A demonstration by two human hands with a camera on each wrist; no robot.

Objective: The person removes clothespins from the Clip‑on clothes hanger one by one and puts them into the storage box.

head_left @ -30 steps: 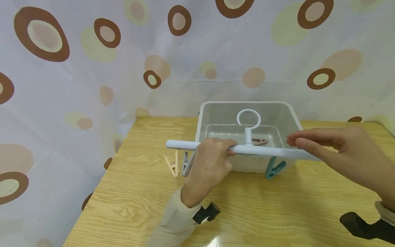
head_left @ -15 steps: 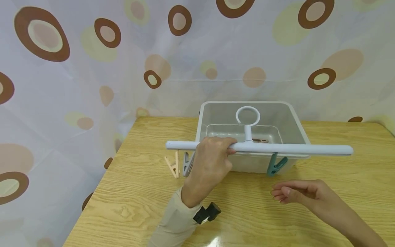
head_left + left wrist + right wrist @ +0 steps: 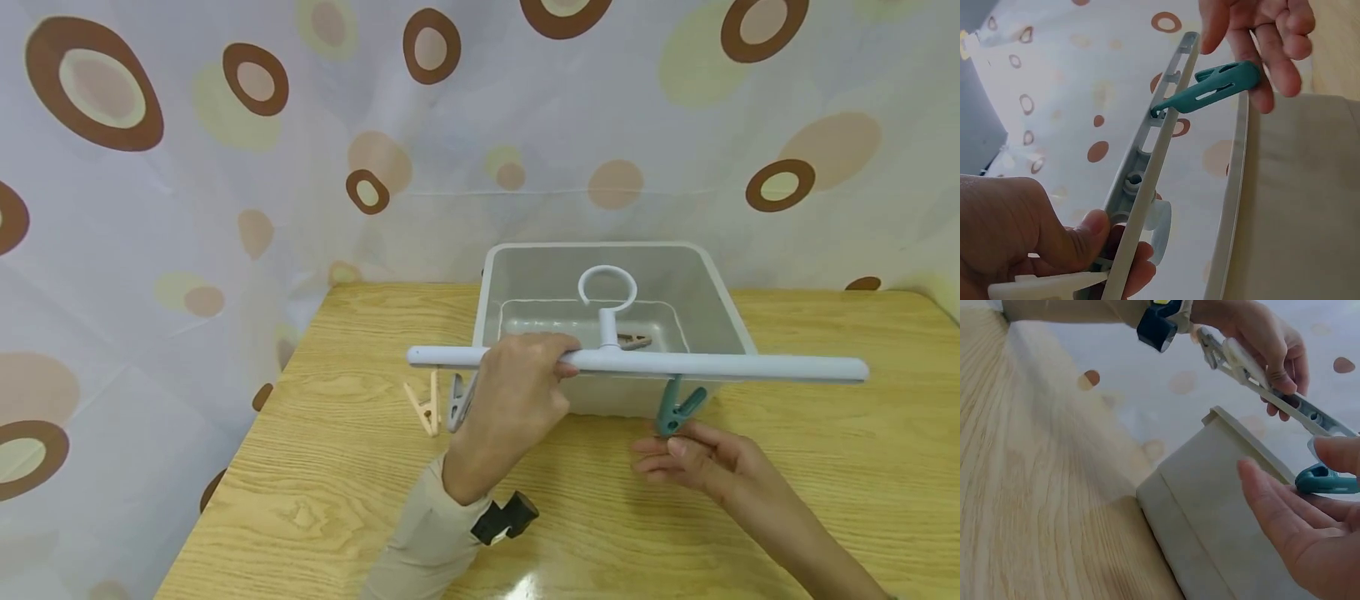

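We see the left hand [image 3: 513, 392] w/ fingers curled round the pale hanger bar [image 3: 637, 363], held level above the grey tub's [image 3: 738, 321] front rim, near the table's back edge. The right hand [image 3: 693, 458], fingers loosely straight, touches the teal peg [image 3: 677, 410] hanging from the bar, not gripping it
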